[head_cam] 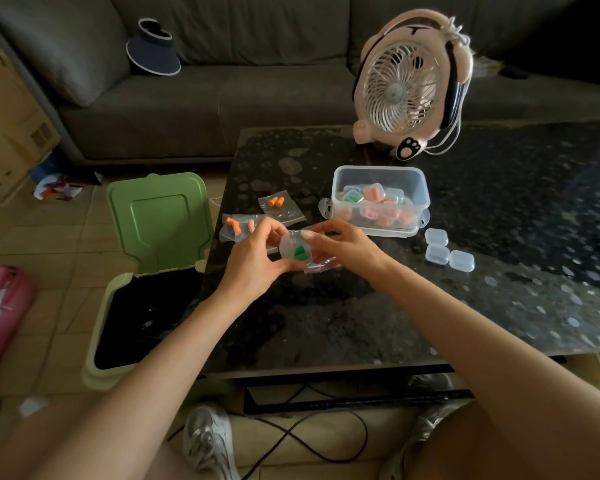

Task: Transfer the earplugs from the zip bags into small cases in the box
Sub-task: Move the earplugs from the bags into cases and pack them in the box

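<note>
Dim indoor light, dark sofa (222, 98) in shadow, wide-angle bending at edges, soft overall focus

Pink desk fan (400, 88) stands upright at far edge of dark speckled table (499, 254), white cord (447, 143) looping beside it. Grey sofa (257, 98) behind, dark sun visor (153, 46) on its seat. Bin (97, 358) just left of table, green lid (160, 220) flipped open. Cardboard box (7, 126) far left, pink bag (0, 306) on tile floor (66, 254). White sneaker (208, 441) and black cable (326, 445) below table edge.
</note>
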Available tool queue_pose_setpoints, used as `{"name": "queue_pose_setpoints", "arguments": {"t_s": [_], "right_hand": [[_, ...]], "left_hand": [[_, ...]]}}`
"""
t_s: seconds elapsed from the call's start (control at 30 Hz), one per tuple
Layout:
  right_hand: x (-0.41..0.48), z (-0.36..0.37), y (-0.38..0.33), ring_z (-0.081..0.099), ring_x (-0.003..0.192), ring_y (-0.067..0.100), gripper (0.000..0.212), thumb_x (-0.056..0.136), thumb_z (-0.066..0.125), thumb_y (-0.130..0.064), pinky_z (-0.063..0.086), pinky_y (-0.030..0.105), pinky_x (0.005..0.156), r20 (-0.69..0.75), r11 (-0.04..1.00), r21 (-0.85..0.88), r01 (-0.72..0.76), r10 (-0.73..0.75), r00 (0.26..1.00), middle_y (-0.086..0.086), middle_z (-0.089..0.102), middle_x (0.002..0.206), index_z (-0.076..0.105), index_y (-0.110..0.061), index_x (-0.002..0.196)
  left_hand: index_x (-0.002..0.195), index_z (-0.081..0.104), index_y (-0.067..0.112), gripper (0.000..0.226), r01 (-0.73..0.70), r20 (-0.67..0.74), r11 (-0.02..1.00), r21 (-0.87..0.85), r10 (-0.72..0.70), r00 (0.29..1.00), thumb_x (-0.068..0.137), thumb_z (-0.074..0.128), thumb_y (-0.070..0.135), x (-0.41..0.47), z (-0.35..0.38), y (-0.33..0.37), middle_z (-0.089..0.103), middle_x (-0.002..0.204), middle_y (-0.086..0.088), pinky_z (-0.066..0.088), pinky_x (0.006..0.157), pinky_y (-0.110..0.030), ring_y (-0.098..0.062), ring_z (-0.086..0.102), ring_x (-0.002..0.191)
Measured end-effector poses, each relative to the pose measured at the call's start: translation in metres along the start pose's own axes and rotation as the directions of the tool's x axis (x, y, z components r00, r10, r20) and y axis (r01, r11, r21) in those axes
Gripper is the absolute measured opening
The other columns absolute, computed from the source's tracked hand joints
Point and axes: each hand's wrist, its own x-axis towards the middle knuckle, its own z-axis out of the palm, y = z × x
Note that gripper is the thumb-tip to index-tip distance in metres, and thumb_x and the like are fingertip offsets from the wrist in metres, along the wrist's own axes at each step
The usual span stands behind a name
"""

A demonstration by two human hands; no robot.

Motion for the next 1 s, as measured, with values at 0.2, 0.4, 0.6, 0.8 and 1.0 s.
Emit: {"name": "queue_pose_setpoints", "arguments": {"t_s": [0.2,0.4,0.6,0.8,1.0], "right_hand": [[0.0,0.009,0.004,0.063,0.102,0.024,0.043,0.08,0.073,-0.031,0.052,0.042,0.093,0.025,0.999,0.032,-0.014,0.013,1.0,0.01,0.061,0.114,0.054,-0.018,0.116],[-0.001,-0.008,-0.005,0.065,0.086,0.016,0.041,0.08,0.073,-0.013,0.053,0.022,0.063,-0.09,0.996,0.089,-0.024,0.032,0.995,0.008,0.063,0.105,0.058,-0.014,0.118],[0.005,-0.051,-0.012,0.063,0.09,0.018,0.036,0.072,0.078,-0.011,0.052,0.029,0.08,-0.423,0.984,0.177,0.015,0.063,0.904,0.007,0.065,0.102,0.065,-0.015,0.106],[0.018,-0.088,0.002,0.066,0.094,0.021,0.044,0.071,0.08,-0.039,0.054,0.039,0.086,-0.718,0.989,0.147,0.003,0.105,0.688,0.008,0.066,0.105,0.055,-0.018,0.099],[0.024,-0.088,0.001,0.067,0.092,0.017,0.06,0.08,0.068,-0.051,0.054,0.03,0.073,-0.657,0.979,0.203,-0.012,0.146,0.74,0.006,0.062,0.118,0.047,-0.017,0.125]], "left_hand": [[0.107,0.06,0.012,0.054,-0.118,0.019,0.988,0.102,0.116,0.993,0.063,0.083,0.034,-0.001,0.005,0.01,0.064,0.101,0.002,0.017,0.088,0.006,-0.01,0.056,0.097],[0.122,0.054,0.009,0.07,-0.089,-0.04,0.985,0.15,0.096,0.995,0.065,0.08,0.04,0.004,0.011,0.008,0.053,0.121,-0.007,0.034,0.092,-0.023,-0.02,0.049,0.113],[0.126,0.049,0.021,0.063,-0.06,0.124,0.899,0.435,0.007,0.992,0.075,0.07,0.051,0.021,0.021,0.01,0.047,0.131,0.001,0.012,0.107,-0.032,-0.02,0.039,0.128],[0.123,0.05,0.028,0.05,-0.131,0.278,0.71,0.692,-0.095,0.956,0.082,0.059,0.055,0.027,0.045,0.015,0.04,0.134,0.001,0.011,0.11,-0.052,-0.022,0.031,0.13],[0.113,0.058,0.024,0.029,-0.156,0.201,0.67,0.726,0.011,0.98,0.088,0.054,0.038,0.028,0.06,0.014,0.047,0.13,0.003,0.021,0.106,-0.042,-0.018,0.037,0.122]]}}
